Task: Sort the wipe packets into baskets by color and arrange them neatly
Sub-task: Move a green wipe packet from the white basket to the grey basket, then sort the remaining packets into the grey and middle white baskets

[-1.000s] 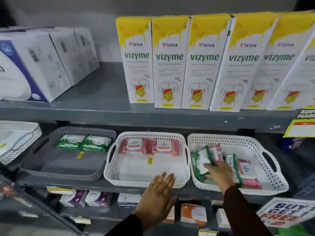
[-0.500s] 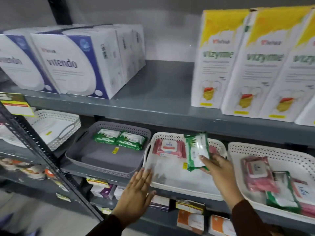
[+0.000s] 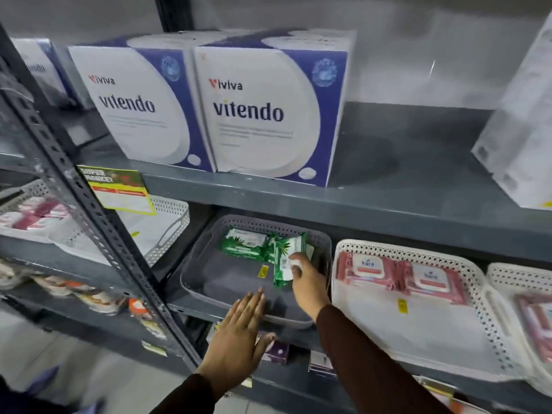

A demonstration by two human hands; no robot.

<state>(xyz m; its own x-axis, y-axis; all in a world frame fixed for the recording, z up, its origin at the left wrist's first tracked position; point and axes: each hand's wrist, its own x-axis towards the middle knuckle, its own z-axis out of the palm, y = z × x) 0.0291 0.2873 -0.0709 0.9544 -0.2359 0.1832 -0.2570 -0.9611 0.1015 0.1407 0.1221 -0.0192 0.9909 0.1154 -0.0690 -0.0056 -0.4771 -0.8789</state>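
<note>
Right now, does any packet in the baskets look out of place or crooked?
Only the green packet in the right hand stands tilted over the grey basket, not yet laid flat beside the others.

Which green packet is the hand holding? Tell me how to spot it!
Find the two big vitendo boxes; right under them sits the grey basket. The right hand holds a green packet inside it. Unlike the green packets lying flat at the back, this one stands up on its edge.
</note>
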